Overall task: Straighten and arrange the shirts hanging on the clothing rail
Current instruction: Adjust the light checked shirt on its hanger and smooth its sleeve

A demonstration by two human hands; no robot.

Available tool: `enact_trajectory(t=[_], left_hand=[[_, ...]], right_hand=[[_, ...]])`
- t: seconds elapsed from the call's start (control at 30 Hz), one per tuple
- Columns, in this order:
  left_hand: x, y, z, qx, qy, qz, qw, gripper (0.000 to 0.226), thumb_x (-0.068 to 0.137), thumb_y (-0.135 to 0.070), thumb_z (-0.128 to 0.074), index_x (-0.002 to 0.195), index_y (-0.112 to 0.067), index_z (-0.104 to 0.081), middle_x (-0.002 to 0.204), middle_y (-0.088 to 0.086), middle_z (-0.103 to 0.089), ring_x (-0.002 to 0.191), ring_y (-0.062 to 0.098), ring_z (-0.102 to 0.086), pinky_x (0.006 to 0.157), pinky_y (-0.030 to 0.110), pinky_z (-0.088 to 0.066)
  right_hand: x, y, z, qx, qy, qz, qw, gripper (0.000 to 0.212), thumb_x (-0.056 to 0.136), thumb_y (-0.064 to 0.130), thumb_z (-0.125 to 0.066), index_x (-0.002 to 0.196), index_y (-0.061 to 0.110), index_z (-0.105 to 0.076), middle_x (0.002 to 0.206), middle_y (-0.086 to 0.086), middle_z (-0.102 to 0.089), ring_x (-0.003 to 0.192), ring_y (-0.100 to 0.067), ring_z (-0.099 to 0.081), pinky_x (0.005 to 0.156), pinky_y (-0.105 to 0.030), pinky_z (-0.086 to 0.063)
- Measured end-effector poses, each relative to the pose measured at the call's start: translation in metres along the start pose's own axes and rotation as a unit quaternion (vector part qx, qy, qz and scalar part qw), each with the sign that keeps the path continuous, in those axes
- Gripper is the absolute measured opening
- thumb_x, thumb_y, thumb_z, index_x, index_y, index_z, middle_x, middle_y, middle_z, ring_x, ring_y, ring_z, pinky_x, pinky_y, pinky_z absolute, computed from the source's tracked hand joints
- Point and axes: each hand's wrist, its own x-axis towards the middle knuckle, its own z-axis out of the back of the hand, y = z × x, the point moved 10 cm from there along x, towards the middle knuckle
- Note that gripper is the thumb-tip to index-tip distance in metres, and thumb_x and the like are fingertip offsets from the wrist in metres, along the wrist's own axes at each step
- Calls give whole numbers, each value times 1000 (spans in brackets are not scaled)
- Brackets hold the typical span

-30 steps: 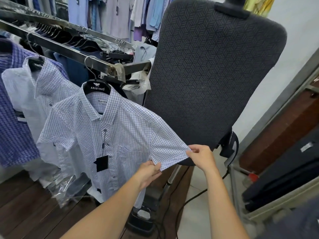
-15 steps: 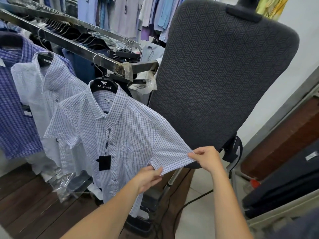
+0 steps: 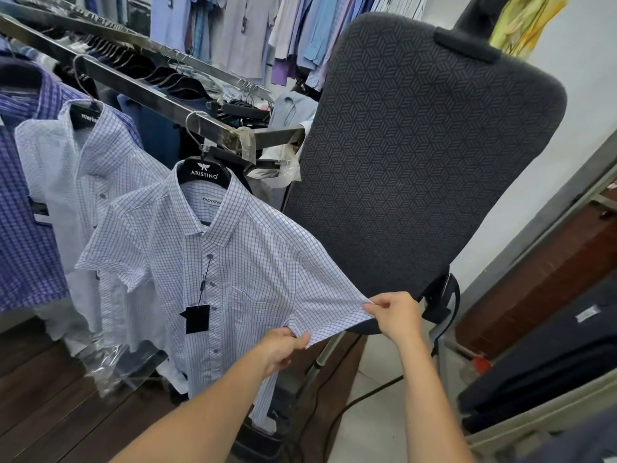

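Sleeve point(image 3: 320, 295) of checked shirt point(image 3: 240, 262) in pinch of left hand point(image 3: 283, 349), right hand point(image 3: 395, 315); wooden floor point(image 3: 43, 396).

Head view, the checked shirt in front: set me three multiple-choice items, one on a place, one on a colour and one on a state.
1. Where does the checked shirt hang?
A) on the black hanger nearest the rail's end
B) folded on a shelf
C) on a wall hook

2. What colour is the tag dangling on its front?
A) red
B) black
C) yellow

3. What are the hands doing?
A) the left hand and right hand both pinch the sleeve hem
B) both hang open
C) one grips a hanger hook

Answers:
1 A: the hanger's hook sits by the rail's taped end.
2 B: the tag is black and hangs on a cord.
3 A: each hand's fingers close on the hem, and the sleeve is drawn outward.
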Motion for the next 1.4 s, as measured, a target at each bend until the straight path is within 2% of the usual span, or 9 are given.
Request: enact_trajectory(t=[0.47, 0.63, 0.8, 0.9, 0.97, 1.1, 1.2, 1.33, 1.4], left_hand=[[-13, -30, -21, 178, -26, -43, 983, 28, 93, -31, -68, 112, -12, -68, 112, -2, -69, 107, 18, -64, 101, 31, -51], [-34, -81, -35, 519, -44, -117, 846, 29, 88, -40, -64, 92, -12, -69, 93, 7, -70, 96, 26, -68, 82, 34, -57], [-96, -192, -71, 547, -60, -370, 749, 14, 88, -34, -69, 91, -23, -76, 89, -7, -73, 86, 13, -67, 81, 36, -58], [-137, -251, -85, 573, -116, -499, 639, 24, 89, -33, -69, 112, -31, -70, 110, -9, -66, 111, 18, -56, 98, 43, -48], [-130, -267, -78, 668, -145, -430, 590, 40, 88, -37, -70, 127, -32, -62, 126, -4, -57, 130, 25, -42, 117, 60, -20], [-108, -271, -44, 744, -150, -286, 584, 18, 94, -32, -65, 110, -27, -70, 110, 0, -61, 121, 32, -49, 109, 77, 5], [-107, -277, -37, 721, -125, -303, 610, 6, 93, -27, -66, 89, -25, -70, 97, -2, -63, 108, 29, -59, 114, 74, -5], [-99, -259, -35, 727, -28, -281, 627, 40, 86, -46, -73, 122, -31, -67, 119, -8, -66, 118, 20, -55, 113, 67, -18], [-98, -255, -35, 735, -8, -290, 613, 35, 84, -42, -76, 116, -31, -71, 115, -12, -68, 114, 16, -58, 108, 58, -34]], right_hand=[[1, 8, 12, -42, 32, 53, 997, 11, 90, 21, -75, 82, 28, -77, 80, 12, -72, 79, -3, -64, 61, -14, -43], [2, -9, 11, -40, 48, 39, 997, 15, 91, 23, -73, 77, 29, -76, 79, 14, -73, 81, -5, -67, 67, -24, -49], [-1, -18, -10, -32, 83, 21, 996, 19, 91, 24, -73, 74, 31, -73, 77, 11, -73, 80, -9, -67, 74, -32, -54], [-2, -15, -20, -28, 96, 23, 995, 18, 89, 25, -74, 72, 30, -73, 75, 11, -72, 78, -8, -66, 72, -29, -51], [-4, -13, -27, -26, 105, 25, 994, 15, 89, 26, -75, 75, 31, -74, 78, 11, -72, 80, -6, -66, 70, -24, -47], [-8, -11, -37, -43, 116, 22, 992, 14, 89, 27, -75, 75, 29, -74, 80, 10, -72, 81, -5, -65, 63, -18, -42], [-8, -6, -42, -63, 121, 25, 990, 16, 90, 26, -74, 74, 27, -73, 78, 7, -71, 76, -6, -64, 59, -19, -42], [-4, 1, -47, -82, 125, 21, 989, 15, 91, 26, -72, 76, 27, -71, 80, 6, -70, 78, -8, -64, 60, -25, -45], [-2, -3, -49, -94, 128, 11, 987, 16, 90, 27, -72, 74, 29, -69, 82, 7, -70, 79, -9, -64, 64, -27, -49]])
